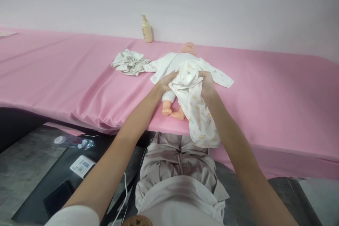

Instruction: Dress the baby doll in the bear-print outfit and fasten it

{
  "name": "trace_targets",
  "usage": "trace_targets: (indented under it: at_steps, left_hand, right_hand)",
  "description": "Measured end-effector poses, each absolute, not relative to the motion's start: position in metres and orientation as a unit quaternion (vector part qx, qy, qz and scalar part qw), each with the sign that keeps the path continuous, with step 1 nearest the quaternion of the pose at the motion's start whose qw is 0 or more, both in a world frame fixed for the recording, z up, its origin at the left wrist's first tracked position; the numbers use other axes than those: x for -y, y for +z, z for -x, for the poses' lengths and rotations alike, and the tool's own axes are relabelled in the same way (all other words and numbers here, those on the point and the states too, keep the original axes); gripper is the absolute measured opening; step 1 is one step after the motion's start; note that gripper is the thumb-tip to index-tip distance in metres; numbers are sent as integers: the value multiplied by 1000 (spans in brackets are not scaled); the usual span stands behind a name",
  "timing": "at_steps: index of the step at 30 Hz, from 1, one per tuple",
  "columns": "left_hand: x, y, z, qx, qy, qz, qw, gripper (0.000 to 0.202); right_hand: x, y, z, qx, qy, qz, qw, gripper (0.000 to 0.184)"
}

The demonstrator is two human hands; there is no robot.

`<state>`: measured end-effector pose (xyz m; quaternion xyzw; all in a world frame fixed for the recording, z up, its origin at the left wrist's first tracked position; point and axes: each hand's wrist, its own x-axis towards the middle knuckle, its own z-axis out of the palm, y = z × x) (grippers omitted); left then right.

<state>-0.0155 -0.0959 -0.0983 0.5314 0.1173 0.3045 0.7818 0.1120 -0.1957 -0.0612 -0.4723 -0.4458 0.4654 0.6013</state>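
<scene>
A baby doll (189, 47) lies on its back on the pink sheet (265, 88), head toward the wall and bare feet toward me. It wears a white top with printed sleeves spread out to both sides. My left hand (167, 82) and my right hand (207, 82) grip opposite sides of a bunched white printed baby garment (202, 120), held over the doll's middle and legs. One part of this cloth hangs past the table's near edge. The fingertips of both hands are partly hidden in the folds.
A crumpled printed cloth (129, 63) lies left of the doll. Behind it, a pump bottle (147, 30) stands by the wall. At lower left, a black chair seat (55, 178) bears a clear plastic bottle (75, 142), a white labelled box (82, 166) and a dark flat object (58, 197).
</scene>
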Motion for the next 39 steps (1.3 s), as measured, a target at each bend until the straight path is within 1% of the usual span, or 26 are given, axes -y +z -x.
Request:
trace_targets:
  at_steps: [3,5,8,10,13,18,20,25,28,30,31,33,34,36,39]
  left_hand:
    - [98,-101,19,-107,293,-532,787,36]
    - [99,-101,18,-117,301,-528,785,35]
    - [100,-98,16,-139,323,-510,785,34]
    - [102,-96,13,-146,347,-504,778,34]
    - [104,-93,12,-142,346,-504,779,30]
    - [107,-89,18,-136,317,-530,775,21]
    - [109,-87,21,-138,315,-541,767,24]
    - [113,-82,25,-146,349,-555,741,35]
    - [109,-78,27,-147,376,-578,709,36]
    - [99,-79,31,-183,428,-590,660,31]
    - [93,-82,34,-218,470,-594,615,28]
    - [80,-89,44,-298,543,-620,482,22]
    - [74,-94,50,-331,554,-649,403,21]
    - [67,-104,63,-356,502,-741,267,28]
    - [67,-112,73,-335,380,-850,143,50]
  right_hand:
    - [204,-56,-113,436,504,422,615,15]
    - [211,-52,-116,483,531,393,575,18]
    - [219,-47,-119,534,539,413,504,41]
    - [220,-45,-120,531,535,441,488,46]
    - [217,-45,-122,512,542,430,509,42]
    - [213,-47,-123,486,516,394,585,33]
    - [215,-47,-122,488,512,390,590,34]
    - [218,-46,-119,506,499,383,590,44]
    - [216,-46,-121,492,484,406,599,39]
    - [213,-46,-123,477,479,416,608,37]
    - [211,-46,-124,470,480,415,613,37]
    - [206,-48,-127,460,483,410,622,38]
    - [203,-50,-129,453,481,411,628,38]
    - [197,-54,-131,436,467,420,644,40]
    - [191,-60,-134,412,439,426,676,42]
